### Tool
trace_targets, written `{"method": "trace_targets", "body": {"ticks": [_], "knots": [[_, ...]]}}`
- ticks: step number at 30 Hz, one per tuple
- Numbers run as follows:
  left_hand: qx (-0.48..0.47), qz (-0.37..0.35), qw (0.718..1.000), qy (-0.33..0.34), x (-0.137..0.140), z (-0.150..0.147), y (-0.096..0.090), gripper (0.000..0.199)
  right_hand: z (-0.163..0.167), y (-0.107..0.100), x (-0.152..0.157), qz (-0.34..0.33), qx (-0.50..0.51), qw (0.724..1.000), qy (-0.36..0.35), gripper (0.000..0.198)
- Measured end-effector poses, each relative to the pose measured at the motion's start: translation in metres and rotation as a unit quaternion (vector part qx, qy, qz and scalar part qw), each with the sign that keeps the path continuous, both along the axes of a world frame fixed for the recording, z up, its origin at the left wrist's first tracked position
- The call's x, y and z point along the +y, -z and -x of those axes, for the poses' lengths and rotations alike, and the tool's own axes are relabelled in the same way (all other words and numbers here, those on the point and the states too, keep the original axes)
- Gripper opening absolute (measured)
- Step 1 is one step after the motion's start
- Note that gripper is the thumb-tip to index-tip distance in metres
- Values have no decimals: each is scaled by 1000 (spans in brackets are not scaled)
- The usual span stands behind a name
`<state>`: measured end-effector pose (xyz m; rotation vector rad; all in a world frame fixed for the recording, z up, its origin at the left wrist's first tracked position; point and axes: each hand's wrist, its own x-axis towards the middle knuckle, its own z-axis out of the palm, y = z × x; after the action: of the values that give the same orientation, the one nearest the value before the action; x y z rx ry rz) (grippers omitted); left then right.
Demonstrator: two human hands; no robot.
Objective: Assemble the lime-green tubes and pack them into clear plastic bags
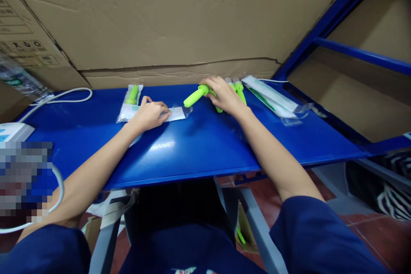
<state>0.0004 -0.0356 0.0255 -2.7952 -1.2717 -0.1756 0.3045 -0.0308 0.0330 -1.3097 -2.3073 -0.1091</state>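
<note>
My left hand (151, 113) lies low over a clear plastic packet with a white insert (177, 114), its thumb and fingertips closed on the packet. Just beyond that hand is another clear bag holding a bright green piece (131, 94). My right hand (223, 95) is closed around a bright green plastic handle (194, 96), which points left and slightly down above the table. More green handles with pale, translucent ends (239, 87) are beside and behind the right hand, partly hidden by it.
Long clear packets with white and green inserts (271, 97) lie right on the blue table (192, 150). Cardboard (180, 21) walls the back; a blue metal frame (362, 53) stands right. A white power strip (16, 132), cable and plastic bottle (24, 78) are left.
</note>
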Motion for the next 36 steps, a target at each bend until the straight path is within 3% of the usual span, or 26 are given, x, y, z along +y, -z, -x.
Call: {"method": "trace_targets", "body": {"ticks": [8, 17, 26, 36], "knots": [[-39, -39, 998, 3, 0, 2, 2, 42, 0, 8, 4, 53, -63, 997, 7, 56], [-39, -25, 999, -4, -6, -3, -5, 42, 9, 12, 0, 66, -70, 995, -7, 54], [-10, 7, 997, 82, -3, -2, 0, 45, 18, 18, 2, 85, -85, 993, -21, 50], [7, 8, 997, 79, 3, 0, 1, 48, -16, 19, 12, 136, -53, 989, -9, 38]]}}
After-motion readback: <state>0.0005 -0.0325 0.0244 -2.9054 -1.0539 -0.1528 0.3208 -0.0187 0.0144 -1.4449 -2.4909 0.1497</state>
